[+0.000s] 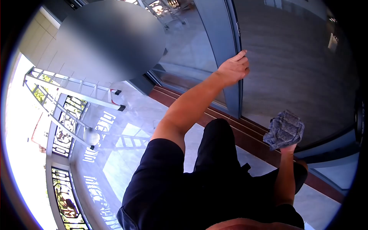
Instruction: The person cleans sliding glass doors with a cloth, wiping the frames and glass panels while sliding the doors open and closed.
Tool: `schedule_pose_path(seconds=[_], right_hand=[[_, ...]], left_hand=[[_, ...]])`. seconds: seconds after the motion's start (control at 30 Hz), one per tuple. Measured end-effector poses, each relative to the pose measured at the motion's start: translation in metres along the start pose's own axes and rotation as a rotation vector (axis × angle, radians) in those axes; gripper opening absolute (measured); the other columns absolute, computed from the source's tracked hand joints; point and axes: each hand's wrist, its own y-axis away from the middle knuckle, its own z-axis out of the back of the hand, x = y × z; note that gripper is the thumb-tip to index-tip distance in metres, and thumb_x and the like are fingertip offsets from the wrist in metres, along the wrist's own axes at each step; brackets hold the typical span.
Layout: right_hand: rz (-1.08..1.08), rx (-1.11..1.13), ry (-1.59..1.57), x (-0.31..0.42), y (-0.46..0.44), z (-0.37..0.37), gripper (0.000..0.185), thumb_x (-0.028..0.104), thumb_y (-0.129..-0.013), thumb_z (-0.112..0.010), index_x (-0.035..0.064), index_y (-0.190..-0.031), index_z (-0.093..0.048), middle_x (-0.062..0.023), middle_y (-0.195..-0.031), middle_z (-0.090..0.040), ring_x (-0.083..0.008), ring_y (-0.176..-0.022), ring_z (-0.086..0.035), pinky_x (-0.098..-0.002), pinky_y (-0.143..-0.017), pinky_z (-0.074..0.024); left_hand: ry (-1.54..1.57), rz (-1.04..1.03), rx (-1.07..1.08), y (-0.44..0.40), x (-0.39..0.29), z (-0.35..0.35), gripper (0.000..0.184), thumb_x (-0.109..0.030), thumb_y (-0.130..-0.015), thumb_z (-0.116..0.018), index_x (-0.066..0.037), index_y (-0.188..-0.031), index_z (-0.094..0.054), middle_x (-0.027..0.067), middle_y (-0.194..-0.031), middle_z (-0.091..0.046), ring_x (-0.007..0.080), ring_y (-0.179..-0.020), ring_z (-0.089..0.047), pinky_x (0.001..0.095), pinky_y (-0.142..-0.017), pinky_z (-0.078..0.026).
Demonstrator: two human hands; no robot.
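Observation:
My left hand is at the edge of a grey-framed glass door, its fingers curled round the upright frame. A crumpled grey cloth is in my right hand, lower down on the right. The cloth covers most of that hand's fingers. Beside the door frame lies the doorway, with a smooth grey floor beyond it. Below both hands runs a reddish-brown stepped sill.
An aluminium stepladder stands on the pale tiled floor at the left. Behind it is a balcony railing with dark patterned panels. A round white object sits near the ladder's foot. A blurred oval hides part of the upper left.

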Motion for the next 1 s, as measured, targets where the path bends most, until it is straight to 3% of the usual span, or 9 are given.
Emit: schedule_pose_path(seconds=[0.13, 0.23, 0.4, 0.47, 0.57, 0.67, 0.7, 0.73, 1.0], right_hand=[[-0.172, 0.191, -0.364, 0.032, -0.006, -0.060, 0.053, 0.046, -0.106, -0.045, 0.0035, -0.134, -0.059, -0.0125, -0.113, -0.067, -0.0306, -0.092, -0.062, -0.0457, -0.085, -0.0537], [-0.123, -0.030, -0.259, 0.018, -0.003, -0.032, 0.055, 0.047, -0.107, -0.042, 0.0022, -0.136, -0.058, -0.0148, -0.114, -0.068, -0.0331, -0.090, -0.062, -0.0478, -0.083, -0.0542], [-0.108, 0.061, 0.008, 0.003, 0.003, 0.020, 0.053, 0.038, -0.107, -0.046, 0.0060, -0.149, -0.048, -0.0126, -0.146, -0.057, -0.0307, -0.129, -0.056, -0.0469, -0.111, -0.0452], [-0.200, 0.023, -0.439, 0.024, 0.003, -0.033, 0.060, 0.048, -0.108, -0.041, 0.0019, -0.145, -0.052, -0.0173, -0.137, -0.062, -0.0369, -0.114, -0.062, -0.0516, -0.100, -0.0533], [-0.012, 0.152, -0.058, 0.001, -0.008, 0.001, 0.052, 0.041, -0.108, -0.044, 0.0078, -0.147, -0.051, -0.0137, -0.142, -0.060, -0.0318, -0.126, -0.059, -0.0500, -0.110, -0.0472], [-0.079, -0.153, -0.430, -0.006, 0.014, 0.017, 0.055, 0.047, -0.110, -0.035, 0.0097, -0.143, -0.056, -0.0140, -0.139, -0.062, -0.0321, -0.128, -0.059, -0.0513, -0.113, -0.0462], [-0.043, -0.008, -0.459, 0.000, 0.015, 0.016, 0.059, 0.050, -0.110, -0.028, 0.0095, -0.143, -0.056, -0.0147, -0.140, -0.061, -0.0333, -0.128, -0.059, -0.0522, -0.114, -0.0449], [-0.169, -0.485, -0.469, 0.012, 0.014, -0.003, 0.057, 0.048, -0.110, -0.030, 0.0090, -0.145, -0.054, -0.0148, -0.144, -0.058, -0.0339, -0.130, -0.057, -0.0520, -0.117, -0.0419], [0.363, -0.404, -0.164, 0.071, 0.012, 0.005, 0.032, 0.021, -0.104, -0.060, 0.0001, -0.128, -0.066, -0.0104, -0.115, -0.073, -0.0227, -0.101, -0.072, -0.0378, -0.093, -0.0582]], left_hand=[[0.006, 0.009, 0.021, 0.014, 0.012, -0.004, 0.024, -0.013, -0.084, -0.067, -0.019, -0.105, -0.077, -0.0013, -0.097, -0.061, 0.0191, -0.113, -0.056, 0.0462, -0.131, -0.015], [0.007, 0.013, 0.075, 0.022, 0.022, -0.005, 0.028, -0.013, -0.084, -0.068, -0.020, -0.110, -0.078, -0.0014, -0.098, -0.061, 0.0187, -0.114, -0.055, 0.0465, -0.131, -0.014], [-0.002, 0.044, 0.082, 0.039, 0.033, -0.016, 0.022, -0.014, -0.085, -0.066, -0.019, -0.104, -0.077, -0.0019, -0.098, -0.062, 0.0189, -0.117, -0.054, 0.0461, -0.132, -0.012], [-0.013, 0.037, 0.071, 0.043, 0.034, -0.021, 0.017, -0.016, -0.084, -0.067, -0.018, -0.100, -0.076, -0.0021, -0.098, -0.062, 0.0194, -0.118, -0.054, 0.0463, -0.132, -0.012], [0.061, 0.000, 0.064, 0.046, 0.038, -0.018, 0.024, -0.020, -0.079, -0.075, -0.016, -0.103, -0.074, -0.0007, -0.101, -0.061, 0.0207, -0.119, -0.054, 0.0469, -0.131, -0.015], [0.176, 0.000, 0.016, 0.051, 0.036, -0.029, 0.041, -0.025, -0.072, -0.083, -0.013, -0.109, -0.071, 0.0042, -0.108, -0.061, 0.0240, -0.121, -0.053, 0.0489, -0.130, -0.021], [0.160, 0.022, 0.043, 0.048, 0.031, -0.027, 0.045, -0.025, -0.070, -0.084, -0.012, -0.110, -0.071, 0.0049, -0.109, -0.061, 0.0250, -0.120, -0.054, 0.0512, -0.128, -0.023], [0.166, 0.011, -0.011, 0.053, 0.030, -0.034, 0.051, -0.025, -0.068, -0.086, -0.011, -0.115, -0.071, 0.0064, -0.110, -0.061, 0.0261, -0.120, -0.054, 0.0531, -0.128, -0.024], [0.165, 0.060, 0.144, 0.077, 0.042, -0.032, 0.053, -0.025, -0.071, -0.086, -0.009, -0.119, -0.070, 0.0096, -0.106, -0.059, 0.0289, -0.117, -0.053, 0.0544, -0.130, -0.017]])
